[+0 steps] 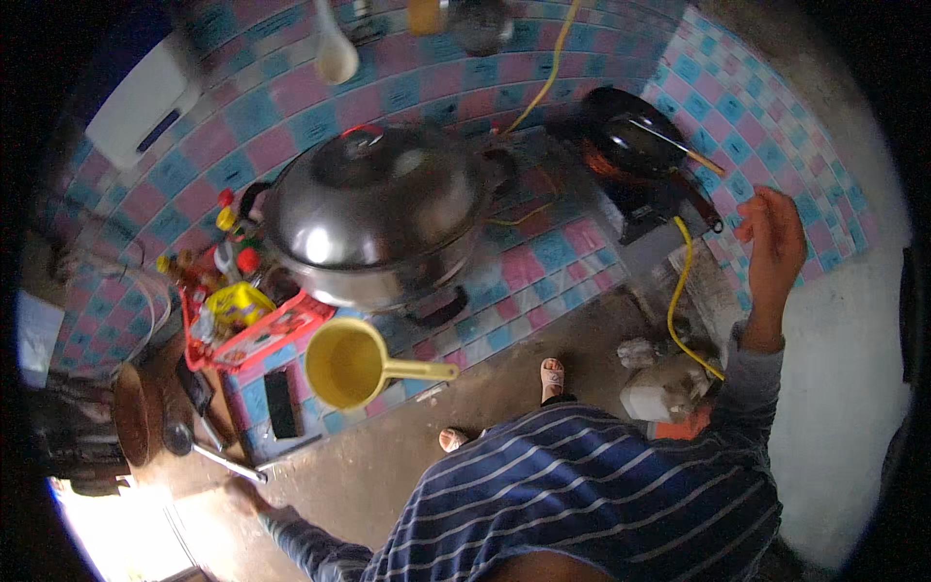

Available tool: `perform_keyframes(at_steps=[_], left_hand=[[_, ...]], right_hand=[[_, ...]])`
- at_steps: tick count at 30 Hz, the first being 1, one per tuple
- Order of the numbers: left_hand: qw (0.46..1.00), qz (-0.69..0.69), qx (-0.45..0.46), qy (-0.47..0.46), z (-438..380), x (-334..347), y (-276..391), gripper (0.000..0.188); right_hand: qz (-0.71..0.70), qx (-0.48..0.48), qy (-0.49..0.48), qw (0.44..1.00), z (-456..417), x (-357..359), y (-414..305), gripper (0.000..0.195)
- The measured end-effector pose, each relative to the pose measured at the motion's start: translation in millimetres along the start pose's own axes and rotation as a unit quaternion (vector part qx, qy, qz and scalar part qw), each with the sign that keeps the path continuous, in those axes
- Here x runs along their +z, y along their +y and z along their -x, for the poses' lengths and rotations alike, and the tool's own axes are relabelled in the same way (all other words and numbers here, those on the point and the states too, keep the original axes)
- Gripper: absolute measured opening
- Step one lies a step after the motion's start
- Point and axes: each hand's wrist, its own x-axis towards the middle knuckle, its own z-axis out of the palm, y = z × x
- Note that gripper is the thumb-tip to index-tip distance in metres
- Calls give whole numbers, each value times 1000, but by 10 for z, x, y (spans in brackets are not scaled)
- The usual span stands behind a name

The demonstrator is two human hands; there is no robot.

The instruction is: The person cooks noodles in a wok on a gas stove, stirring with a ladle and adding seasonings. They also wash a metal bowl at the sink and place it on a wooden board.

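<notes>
My right hand (774, 233) is raised at the right with loosely bent fingers and nothing visible in it, beside the handle of a black wok (633, 138). The wok sits on a gas stove (640, 207), and a wooden-handled utensil (680, 145) lies across it. My left hand (246, 498), blurred at the lower left, is near the handle end of a metal ladle (225, 463); whether it touches the ladle is unclear. Between my hands, a large lidded steel pot (378, 211) and a yellow plastic dipper (345, 364) stand on the tiled counter.
A red plastic basket (273, 331) holds condiment bottles and packets. A black phone-like slab (281, 404) lies near the counter's edge. A cleaver-like tool (195, 385) and a brown round container (137, 415) are at the left. A yellow hose (680, 291) hangs below the stove, above plastic bags (658, 385).
</notes>
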Motion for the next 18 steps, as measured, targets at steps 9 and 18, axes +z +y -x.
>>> perform_keyframes(at_steps=[9,18], left_hand=[[706,672,224,-6,2604,-2543,3075,31],[377,557,204,-711,5961,-3232,6678,47]], right_hand=[[388,-51,-180,903,-1248,-959,3097,43],[301,-28,-336,892,-1467,-495,4234,48]])
